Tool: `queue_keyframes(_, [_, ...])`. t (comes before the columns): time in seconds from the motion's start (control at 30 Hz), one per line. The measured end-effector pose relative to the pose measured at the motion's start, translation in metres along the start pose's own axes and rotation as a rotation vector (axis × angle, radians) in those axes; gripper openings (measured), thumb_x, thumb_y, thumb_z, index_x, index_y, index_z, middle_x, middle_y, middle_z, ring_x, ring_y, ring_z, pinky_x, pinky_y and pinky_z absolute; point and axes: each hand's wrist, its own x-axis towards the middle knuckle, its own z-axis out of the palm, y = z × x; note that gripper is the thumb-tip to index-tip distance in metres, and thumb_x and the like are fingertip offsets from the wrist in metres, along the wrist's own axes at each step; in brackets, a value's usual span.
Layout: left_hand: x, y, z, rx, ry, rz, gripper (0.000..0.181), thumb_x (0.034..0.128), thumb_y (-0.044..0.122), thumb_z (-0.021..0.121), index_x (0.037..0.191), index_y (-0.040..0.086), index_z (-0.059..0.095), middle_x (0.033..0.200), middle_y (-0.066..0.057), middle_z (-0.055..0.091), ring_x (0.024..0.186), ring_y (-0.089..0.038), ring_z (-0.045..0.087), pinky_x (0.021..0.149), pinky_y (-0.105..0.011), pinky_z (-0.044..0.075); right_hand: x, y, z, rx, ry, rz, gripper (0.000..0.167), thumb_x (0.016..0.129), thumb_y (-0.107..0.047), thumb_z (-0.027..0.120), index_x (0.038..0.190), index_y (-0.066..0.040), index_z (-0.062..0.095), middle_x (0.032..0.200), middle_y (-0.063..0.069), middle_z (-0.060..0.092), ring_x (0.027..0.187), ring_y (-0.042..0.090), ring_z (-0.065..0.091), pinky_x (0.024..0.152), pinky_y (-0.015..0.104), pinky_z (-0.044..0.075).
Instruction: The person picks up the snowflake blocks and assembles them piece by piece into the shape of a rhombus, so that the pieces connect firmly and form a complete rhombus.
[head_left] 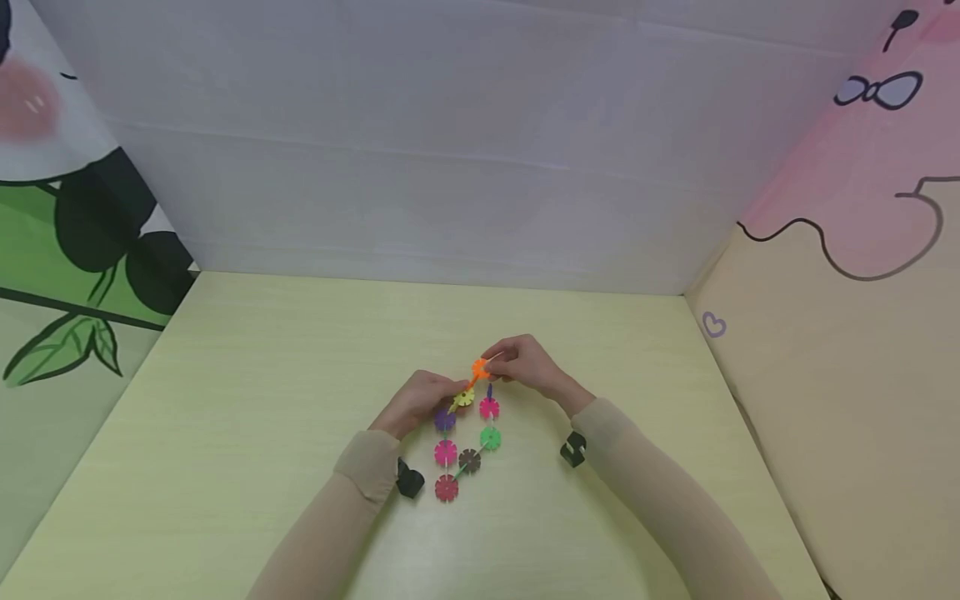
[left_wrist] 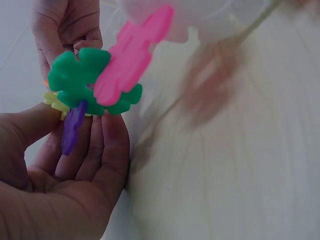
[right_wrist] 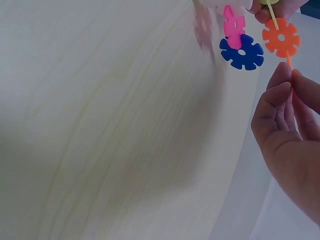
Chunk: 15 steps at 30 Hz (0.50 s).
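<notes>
A chain of slotted plastic snowflake discs, joined edge to edge, hangs between my hands as a nearly closed loop. My left hand [head_left: 420, 402] pinches the chain at a yellow disc [head_left: 465, 397], beside a purple disc [head_left: 445, 419]. With thumb and fingertips, my right hand [right_wrist: 292, 117] holds an edge-on orange disc [right_wrist: 289, 61], slotted into a flat orange disc [right_wrist: 281, 37]. Close by, a blue disc [right_wrist: 242, 54] forms the other end, apart from the pinched orange one. Lower down are pink [head_left: 446, 452], red [head_left: 446, 488], brown [head_left: 469, 461] and green [head_left: 491, 438] discs.
A pale wood-grain table [head_left: 247, 467] lies beneath both hands. Behind it hangs a whitish sheet [head_left: 450, 183], and painted panels [head_left: 840, 375] flank the sides. Dark wrist devices [head_left: 409, 481] sit under both sleeves.
</notes>
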Motion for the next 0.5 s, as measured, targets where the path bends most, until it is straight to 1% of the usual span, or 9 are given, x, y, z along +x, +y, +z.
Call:
queue_keyframes(0.17, [0.0007, -0.0025, 0.0, 0.0, 0.004, 0.009, 0.034, 0.085, 0.034, 0.073, 0.076, 0.001, 0.075, 0.065, -0.004, 0.051, 0.065, -0.016, 0.041, 0.063, -0.029, 0.034, 0.0014, 0.0006, 0.0019, -0.007, 0.017, 0.019, 0.017, 0.088, -0.007, 0.069, 0.104, -0.002, 0.07, 0.088, 0.009, 0.07, 0.081, 0.03, 0.068, 0.073, 0.04, 0.053])
queue_keyframes(0.27, [0.0014, -0.0035, 0.0004, 0.006, 0.012, 0.006, 0.033, 0.0849, 0.035, 0.073, 0.077, 0.002, 0.075, 0.067, -0.003, 0.053, 0.066, -0.015, 0.041, 0.063, -0.029, 0.034, 0.0009, -0.0004, 0.0029, -0.014, 0.025, 0.028, 0.016, 0.088, -0.007, 0.069, 0.103, -0.002, 0.07, 0.087, 0.008, 0.07, 0.08, 0.03, 0.068, 0.073, 0.039, 0.054])
queue_keyframes(0.5, [0.0024, -0.003, 0.0009, 0.015, 0.016, 0.006, 0.032, 0.0859, 0.033, 0.072, 0.076, 0.003, 0.075, 0.062, -0.001, 0.047, 0.06, -0.014, 0.039, 0.058, -0.028, 0.032, -0.0029, -0.0056, 0.0017, -0.023, 0.024, 0.026, 0.016, 0.087, -0.006, 0.07, 0.101, -0.001, 0.07, 0.085, 0.008, 0.07, 0.08, 0.031, 0.067, 0.074, 0.041, 0.053])
